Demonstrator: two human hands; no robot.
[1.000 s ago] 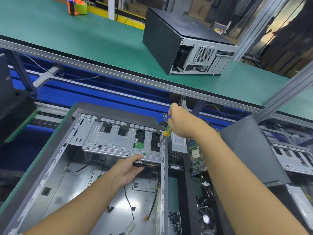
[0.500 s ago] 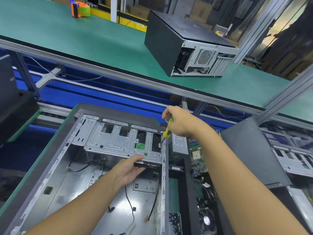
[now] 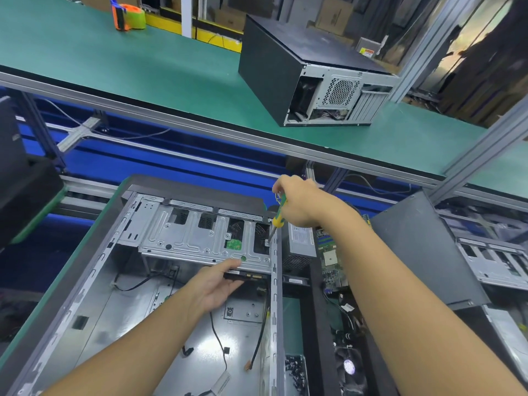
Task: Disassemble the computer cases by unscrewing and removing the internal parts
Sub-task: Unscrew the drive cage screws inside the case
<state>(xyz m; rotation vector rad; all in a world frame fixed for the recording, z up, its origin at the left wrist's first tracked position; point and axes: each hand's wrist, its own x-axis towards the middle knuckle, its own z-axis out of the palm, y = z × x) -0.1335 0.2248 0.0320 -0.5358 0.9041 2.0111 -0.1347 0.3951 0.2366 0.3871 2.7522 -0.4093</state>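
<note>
An open computer case (image 3: 85, 295) lies on its side in front of me. A silver drive cage (image 3: 194, 238) spans its far end. My right hand (image 3: 303, 204) grips a yellow-green screwdriver (image 3: 278, 214), tip down on a screw at the cage's right edge. My left hand (image 3: 217, 284) reaches under the cage's near edge, thumb on top and fingers beneath a black drive (image 3: 247, 275) that sticks out there. Loose black cables (image 3: 218, 338) lie on the case floor.
A closed black case (image 3: 303, 72) stands on the upper green shelf, with an orange tape dispenser (image 3: 127, 17) at the far left. Right of my case lie a motherboard (image 3: 331, 258), a power supply (image 3: 300, 241), a tray of screws (image 3: 295, 372) and a black side panel (image 3: 423, 250).
My right hand has turned slightly on the screwdriver, which stays on the same screw. My left hand remains under the drive.
</note>
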